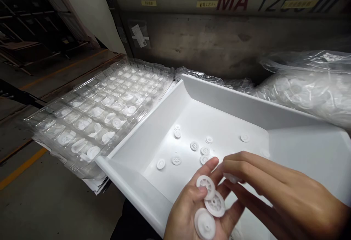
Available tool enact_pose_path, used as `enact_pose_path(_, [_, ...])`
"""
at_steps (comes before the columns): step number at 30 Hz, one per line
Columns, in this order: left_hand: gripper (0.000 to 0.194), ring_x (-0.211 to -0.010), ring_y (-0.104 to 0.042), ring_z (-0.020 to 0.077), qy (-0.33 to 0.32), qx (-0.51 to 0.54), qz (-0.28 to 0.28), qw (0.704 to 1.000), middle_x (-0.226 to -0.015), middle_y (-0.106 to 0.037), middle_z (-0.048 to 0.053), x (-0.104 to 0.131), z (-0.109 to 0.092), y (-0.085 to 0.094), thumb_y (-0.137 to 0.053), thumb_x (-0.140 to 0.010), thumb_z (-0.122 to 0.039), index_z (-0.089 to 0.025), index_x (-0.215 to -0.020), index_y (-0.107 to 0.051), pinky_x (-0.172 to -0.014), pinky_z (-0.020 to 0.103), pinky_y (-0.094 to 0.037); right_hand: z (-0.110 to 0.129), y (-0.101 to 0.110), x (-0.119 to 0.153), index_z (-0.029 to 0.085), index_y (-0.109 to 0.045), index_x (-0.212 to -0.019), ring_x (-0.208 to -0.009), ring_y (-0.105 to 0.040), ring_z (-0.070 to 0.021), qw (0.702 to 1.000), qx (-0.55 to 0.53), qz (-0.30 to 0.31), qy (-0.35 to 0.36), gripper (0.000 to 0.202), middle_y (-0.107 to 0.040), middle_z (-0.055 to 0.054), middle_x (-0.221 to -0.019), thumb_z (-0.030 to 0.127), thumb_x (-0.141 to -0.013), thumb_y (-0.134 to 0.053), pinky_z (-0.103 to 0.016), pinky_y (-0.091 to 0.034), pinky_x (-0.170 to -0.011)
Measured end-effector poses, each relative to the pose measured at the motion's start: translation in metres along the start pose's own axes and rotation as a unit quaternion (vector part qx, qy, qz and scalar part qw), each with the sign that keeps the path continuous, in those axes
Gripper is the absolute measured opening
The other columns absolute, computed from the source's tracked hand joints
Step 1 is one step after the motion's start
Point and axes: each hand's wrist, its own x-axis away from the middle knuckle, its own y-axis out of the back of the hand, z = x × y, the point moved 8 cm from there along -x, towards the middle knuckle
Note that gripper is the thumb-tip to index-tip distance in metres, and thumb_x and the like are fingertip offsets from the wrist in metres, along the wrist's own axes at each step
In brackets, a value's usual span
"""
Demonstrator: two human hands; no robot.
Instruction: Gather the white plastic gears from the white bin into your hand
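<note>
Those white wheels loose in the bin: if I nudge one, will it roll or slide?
Probably slide: the white wheels lie flat on the smooth floor of the white bin. They look like thin, light plastic, as the left hand holds three stacked. On edge, one might roll.

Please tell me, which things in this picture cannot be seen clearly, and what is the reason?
- Head view: the right hand covers whatever its fingertips pinch; only a white edge shows.
- The left hand and its lowest white wheel are cut by the bottom edge.
- Parts in the clear blister tray blur behind glare.
- Contents of the plastic bag are hazy through the film.
- The small labels on the machine are too small to read.
</note>
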Motion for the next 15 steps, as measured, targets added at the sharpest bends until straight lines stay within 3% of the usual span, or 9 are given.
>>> enact_pose_path(4, [0.031,-0.103,-0.064,0.0218,0.012,0.033,0.015,0.999,-0.107,-0.069,0.013,-0.001,0.005,-0.007,-0.046,-0.083,-0.010,-0.010,-0.101,-0.072,-0.097,0.037,-0.050,0.005,-0.002,-0.003,0.021,-0.051,-0.120,-0.085,-0.065,-0.0195,0.999,0.036,-0.020,0.027,0.025,-0.067,-0.006,-0.107,0.015,-0.102,-0.036,-0.030,-0.055,-0.066])
enact_pose_path(10, [0.038,-0.116,-0.060,0.0247,0.015,0.034,-0.006,0.999,-0.110,-0.069,0.015,0.001,0.002,-0.007,-0.044,-0.085,-0.009,-0.009,-0.119,-0.063,-0.096,0.038,-0.050,0.022,-0.007,0.001,0.014,-0.048,-0.128,-0.116,-0.059,-0.0279,0.971,0.180,-0.103,0.116,0.036,-0.063,-0.011,-0.132,0.024,-0.104,-0.023,-0.040,-0.055,-0.085])
enact_pose_path(15, [0.031,-0.107,-0.063,0.0230,0.040,0.045,-0.039,0.997,-0.092,-0.070,0.012,0.003,0.003,-0.001,-0.047,-0.088,-0.011,-0.010,-0.115,-0.064,-0.091,0.037,-0.051,0.023,-0.017,-0.003,0.010,-0.043,-0.139,-0.129,-0.051,-0.0267,0.971,0.184,-0.079,0.127,0.043,-0.061,-0.007,-0.136,0.015,-0.104,-0.020,-0.045,-0.052,-0.094])
